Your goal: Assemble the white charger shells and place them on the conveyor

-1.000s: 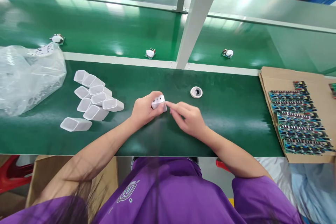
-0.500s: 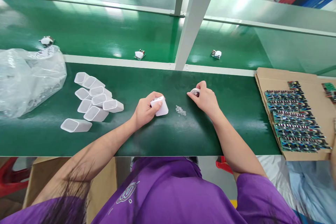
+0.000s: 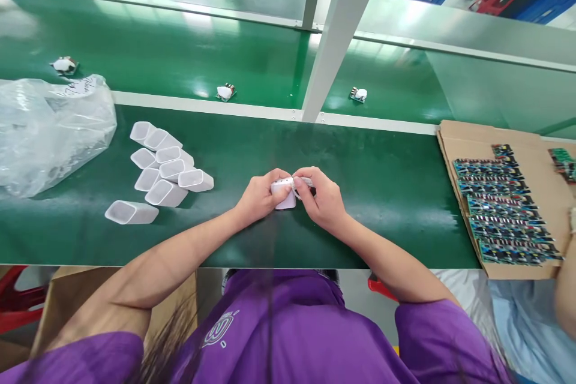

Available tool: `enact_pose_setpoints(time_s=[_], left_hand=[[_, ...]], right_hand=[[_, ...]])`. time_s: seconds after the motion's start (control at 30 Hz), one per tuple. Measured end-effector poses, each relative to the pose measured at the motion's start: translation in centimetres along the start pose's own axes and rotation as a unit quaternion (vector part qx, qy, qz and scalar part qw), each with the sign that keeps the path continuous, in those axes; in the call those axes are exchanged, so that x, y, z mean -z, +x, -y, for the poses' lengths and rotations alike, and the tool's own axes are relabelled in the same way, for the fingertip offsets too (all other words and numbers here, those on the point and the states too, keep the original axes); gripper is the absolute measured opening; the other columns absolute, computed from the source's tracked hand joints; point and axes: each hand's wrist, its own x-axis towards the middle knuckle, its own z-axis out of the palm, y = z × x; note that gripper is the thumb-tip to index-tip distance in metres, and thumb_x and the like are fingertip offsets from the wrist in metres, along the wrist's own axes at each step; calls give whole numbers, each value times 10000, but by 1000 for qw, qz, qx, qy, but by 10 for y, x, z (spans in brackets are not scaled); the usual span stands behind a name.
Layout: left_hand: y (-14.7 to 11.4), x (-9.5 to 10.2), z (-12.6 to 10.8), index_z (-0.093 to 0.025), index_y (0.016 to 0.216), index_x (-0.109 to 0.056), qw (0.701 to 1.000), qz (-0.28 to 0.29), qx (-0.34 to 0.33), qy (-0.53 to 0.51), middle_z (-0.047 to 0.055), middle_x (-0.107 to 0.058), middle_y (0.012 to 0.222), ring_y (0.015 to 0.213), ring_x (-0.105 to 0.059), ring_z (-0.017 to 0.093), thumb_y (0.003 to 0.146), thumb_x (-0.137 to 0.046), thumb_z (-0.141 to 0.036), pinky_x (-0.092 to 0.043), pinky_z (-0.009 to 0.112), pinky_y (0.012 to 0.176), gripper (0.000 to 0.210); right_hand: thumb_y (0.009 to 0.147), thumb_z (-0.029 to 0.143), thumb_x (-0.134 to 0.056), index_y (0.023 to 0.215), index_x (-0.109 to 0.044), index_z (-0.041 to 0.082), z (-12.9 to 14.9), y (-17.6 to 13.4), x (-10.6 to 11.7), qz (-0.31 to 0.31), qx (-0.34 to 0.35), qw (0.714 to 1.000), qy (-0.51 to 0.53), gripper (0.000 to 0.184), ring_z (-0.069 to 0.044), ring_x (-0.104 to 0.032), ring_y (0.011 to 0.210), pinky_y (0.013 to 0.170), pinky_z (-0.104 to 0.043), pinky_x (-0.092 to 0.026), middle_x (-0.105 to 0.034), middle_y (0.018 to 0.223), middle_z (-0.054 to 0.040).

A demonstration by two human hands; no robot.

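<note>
My left hand (image 3: 257,197) is closed around a white plastic case (image 3: 284,199), its thumb across the front and a row of small dark holes along the top edge. Close against the case's right side is my right hand (image 3: 323,195), pinching a thin white ring-shaped part (image 3: 308,182). The ring touches or nearly touches the case's upper right corner; my fingers cover the exact contact. The small clear pieces are out of sight, behind my right hand. To the left, several open-ended white plastic sleeves (image 3: 165,193) lie grouped on the green table (image 3: 387,168).
A clear plastic bag (image 3: 54,138) lies at far left. Cardboard (image 3: 454,132) at right bears rows of circuit boards (image 3: 508,210); another person's arm (image 3: 566,288) is beside it. A white post (image 3: 330,42) rises behind my hands. Single boards (image 3: 225,92) sit on the green belt (image 3: 153,60).
My right hand has come left and down with the ring part to the case in my left hand, covering the clear pieces. The boards on the belt have shifted left.
</note>
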Motion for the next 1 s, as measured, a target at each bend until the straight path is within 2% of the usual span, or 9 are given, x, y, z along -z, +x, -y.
enact_pose_setpoints(time_s=[0.13, 0.27, 0.53, 0.67, 1.0], left_hand=[[-3, -2, -2, -178, 982, -625, 1000, -14, -22, 1, 14, -704, 813, 643, -615, 125, 845, -478, -370, -474, 225, 604, 278], [-8, -5, -3, -186, 1046, -562, 999, -18, -30, 0, -3, -665, 773, 576, -562, 110, 813, -504, -336, -460, 227, 570, 283], [-13, -10, 1, -199, 1080, -463, 993, -31, -109, 45, 30, -646, 928, 704, -612, 125, 847, -482, -300, -497, 249, 651, 255], [-15, -13, 3, -196, 1078, -453, 988, -45, -142, 49, 25, -598, 903, 701, -586, 120, 850, -486, -284, -490, 245, 644, 246], [-22, -21, 1, -205, 1061, -488, 978, -88, -145, 124, 4, -494, 835, 601, -526, 107, 871, -498, -287, -443, 225, 535, 207]], right_hand=[[977, 279, -439, 935, -556, 199, -3, -2, -3, -15, 2, 1000, -16, 148, -124, -631, 699, 625, -228, -494, -668, 831, -25], [980, 266, -438, 934, -551, 204, -2, -5, -5, -39, 19, 999, -21, 137, -116, -608, 675, 590, -225, -477, -646, 808, -20], [940, 163, -487, 973, -547, 223, -3, -7, -10, -115, 81, 990, 4, 91, -128, -616, 730, 601, -241, -501, -638, 831, -17], [914, 115, -509, 1032, -540, 230, -4, -6, -13, -143, 104, 984, 3, 167, -127, -620, 729, 576, -232, -499, -644, 848, -16], [921, 133, -501, 1037, -575, 251, -1, -8, -15, -155, 97, 983, -21, 181, -133, -607, 693, 583, -263, -509, -645, 811, -1]])
